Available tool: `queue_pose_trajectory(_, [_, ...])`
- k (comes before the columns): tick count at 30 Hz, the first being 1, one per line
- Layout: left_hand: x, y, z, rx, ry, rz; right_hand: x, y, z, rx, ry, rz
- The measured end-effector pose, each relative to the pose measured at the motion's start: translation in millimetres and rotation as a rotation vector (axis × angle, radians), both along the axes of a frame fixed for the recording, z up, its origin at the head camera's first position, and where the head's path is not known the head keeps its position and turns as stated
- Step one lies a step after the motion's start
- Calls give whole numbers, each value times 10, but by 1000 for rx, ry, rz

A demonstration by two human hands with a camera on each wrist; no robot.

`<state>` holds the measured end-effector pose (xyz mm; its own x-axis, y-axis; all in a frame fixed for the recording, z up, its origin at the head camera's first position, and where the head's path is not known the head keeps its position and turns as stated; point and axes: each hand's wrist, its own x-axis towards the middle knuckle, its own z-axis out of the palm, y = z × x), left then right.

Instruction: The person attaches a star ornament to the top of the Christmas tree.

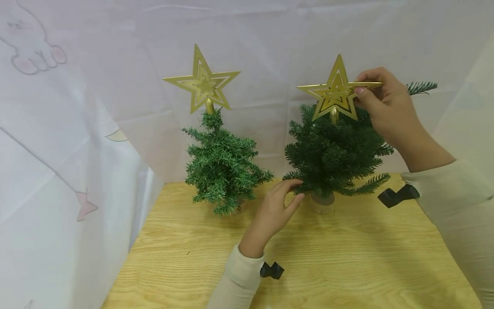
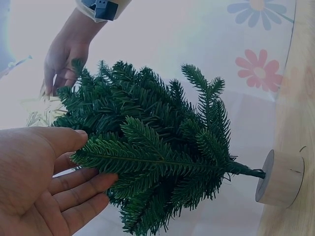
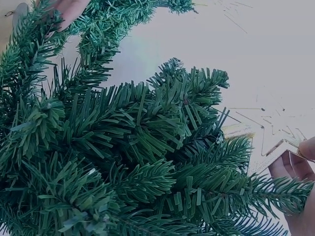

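Note:
My right hand (image 1: 391, 105) pinches the right point of a gold star tree topper (image 1: 337, 91) between thumb and fingers. The star stands over the top of a dark green artificial Christmas tree (image 1: 332, 150), its short tube at the tip; branches hide the tube's lower end. Low on this tree's left side is my left hand (image 1: 272, 212), thumb and fingers spread. In the left wrist view, that hand's fingers lie loosely about a branch tip (image 2: 98, 153). The tree stands upright on a round pale base (image 1: 322, 204).
A lighter green small tree (image 1: 221, 161) stands to the left, with another gold star (image 1: 203, 86) on its top. Both trees are near the back edge of the wood-grain table (image 1: 308, 266). A pale printed cloth (image 1: 266, 34) hangs behind and at the left.

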<state>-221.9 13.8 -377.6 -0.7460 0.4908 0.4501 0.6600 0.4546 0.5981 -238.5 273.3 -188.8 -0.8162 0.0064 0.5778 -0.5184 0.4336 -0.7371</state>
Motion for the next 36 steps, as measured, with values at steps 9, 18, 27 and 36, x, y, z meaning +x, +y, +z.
queue_pose_trajectory(9, [-7,7,-6,10,-10,-5,-13,27,-10,-50,-18,35])
queue_pose_trajectory(18, [-31,20,-23,5,0,6,-21,69,42,-75,-48,34])
queue_pose_trajectory(27, [-35,27,-10,9,-8,7,-14,83,105,-124,-49,77])
queue_pose_trajectory(36, [-27,29,-2,6,-12,9,-67,130,82,-239,-44,135])
